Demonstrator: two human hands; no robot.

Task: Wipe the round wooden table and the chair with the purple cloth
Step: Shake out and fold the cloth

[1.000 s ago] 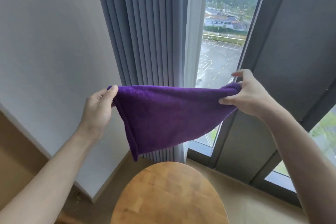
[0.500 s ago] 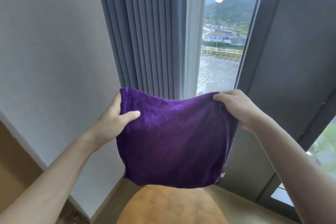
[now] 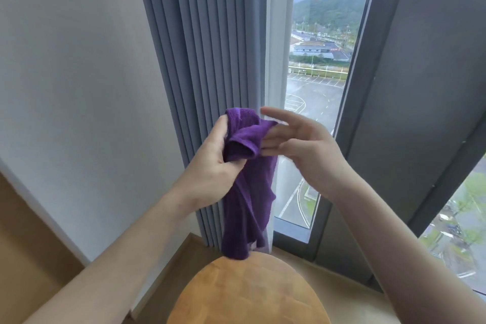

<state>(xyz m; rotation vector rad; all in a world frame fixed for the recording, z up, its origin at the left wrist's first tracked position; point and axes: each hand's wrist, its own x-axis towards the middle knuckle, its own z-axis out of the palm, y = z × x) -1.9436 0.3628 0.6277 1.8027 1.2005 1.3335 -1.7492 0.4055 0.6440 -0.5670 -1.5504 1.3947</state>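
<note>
Left hand (image 3: pixel 210 166) grips the gathered top of the purple cloth (image 3: pixel 247 192), fingers curled round the bunch; the cloth hangs straight down, long axis vertical, its tail ending just above the far edge of the round wooden table (image 3: pixel 247 294); the right hand (image 3: pixel 302 144), fingers straight and spread, touches the folds and holds nothing; lowering looks like the left hand's job.

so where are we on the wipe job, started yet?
Not started. The left hand grips the bunched cloth above the table, with the open right hand at its top. The cloth hangs clear; table and chair remain, and no chair is in view.
</note>
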